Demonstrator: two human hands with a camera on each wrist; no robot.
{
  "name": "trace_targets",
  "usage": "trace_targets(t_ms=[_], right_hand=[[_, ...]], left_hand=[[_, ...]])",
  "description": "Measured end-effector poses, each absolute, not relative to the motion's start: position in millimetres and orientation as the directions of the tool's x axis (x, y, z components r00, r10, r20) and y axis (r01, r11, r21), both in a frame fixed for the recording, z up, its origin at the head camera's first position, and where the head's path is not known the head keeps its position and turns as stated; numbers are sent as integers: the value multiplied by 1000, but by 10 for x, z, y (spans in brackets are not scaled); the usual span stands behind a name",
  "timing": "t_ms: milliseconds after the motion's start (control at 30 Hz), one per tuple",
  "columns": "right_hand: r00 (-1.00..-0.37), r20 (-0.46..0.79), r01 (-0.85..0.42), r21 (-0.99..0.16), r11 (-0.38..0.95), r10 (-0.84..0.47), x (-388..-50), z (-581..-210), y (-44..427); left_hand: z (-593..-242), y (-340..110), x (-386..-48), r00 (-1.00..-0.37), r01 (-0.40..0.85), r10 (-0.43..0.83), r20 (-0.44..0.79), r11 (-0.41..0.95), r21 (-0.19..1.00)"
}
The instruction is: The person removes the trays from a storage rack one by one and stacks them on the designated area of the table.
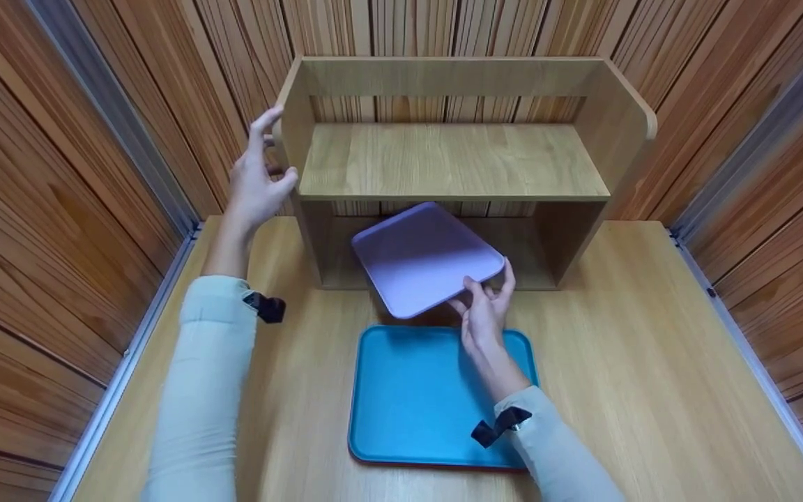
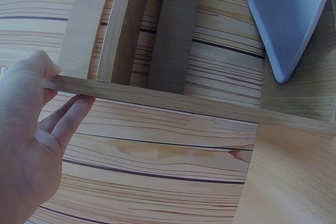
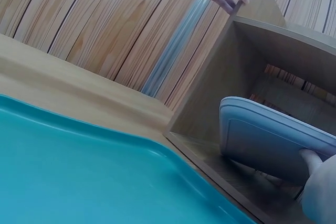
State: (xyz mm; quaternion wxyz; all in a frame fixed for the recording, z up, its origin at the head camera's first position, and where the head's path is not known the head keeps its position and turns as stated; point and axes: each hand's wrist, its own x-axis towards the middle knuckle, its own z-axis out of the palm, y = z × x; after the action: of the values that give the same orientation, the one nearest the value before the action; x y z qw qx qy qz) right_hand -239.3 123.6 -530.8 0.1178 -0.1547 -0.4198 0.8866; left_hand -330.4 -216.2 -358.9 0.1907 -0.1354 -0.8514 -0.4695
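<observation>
A purple tray (image 1: 429, 258) is tilted at the mouth of the lower compartment of a wooden shelf (image 1: 454, 160). My right hand (image 1: 486, 314) grips it by its near right corner, thumb on the upper face and fingers underneath. In the right wrist view the underside of the purple tray (image 3: 268, 140) shows, part of it inside the compartment. With thumb and fingers on either side, my left hand (image 1: 258, 178) pinches the front edge of the shelf's left side panel (image 2: 173, 100). On the table below the right forearm lies a blue tray (image 1: 415, 397).
A thin reddish edge shows under the blue tray, along its front. The light wooden table (image 1: 652, 362) is enclosed by wood-patterned walls (image 1: 39, 195) with metal rails at their feet. The shelf's upper board (image 1: 443, 160) bears nothing.
</observation>
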Motion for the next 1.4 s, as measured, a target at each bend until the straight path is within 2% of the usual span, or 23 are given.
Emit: trace_targets(t_ms=[500,933,1167,1400], right_hand=[[-933,-115,-110,-810,-577,340,-2398,-5207,1405],[-931,-123,-92,-832,-547,344,-2417,-5192,1632],[-949,-140,-58,-804,-591,284,-2420,-5209,1792],[-958,-161,-7,-815,-579,238,-2423,-5233,1919]], left_hand=[[-3592,-2172,-3306,-900,391,45,433,522,758],[-3587,-2173,-3298,-895,401,54,443,531,746],[-3591,-2179,-3304,-886,411,52,460,544,731],[-3588,-2177,-3303,-889,410,54,454,534,739]])
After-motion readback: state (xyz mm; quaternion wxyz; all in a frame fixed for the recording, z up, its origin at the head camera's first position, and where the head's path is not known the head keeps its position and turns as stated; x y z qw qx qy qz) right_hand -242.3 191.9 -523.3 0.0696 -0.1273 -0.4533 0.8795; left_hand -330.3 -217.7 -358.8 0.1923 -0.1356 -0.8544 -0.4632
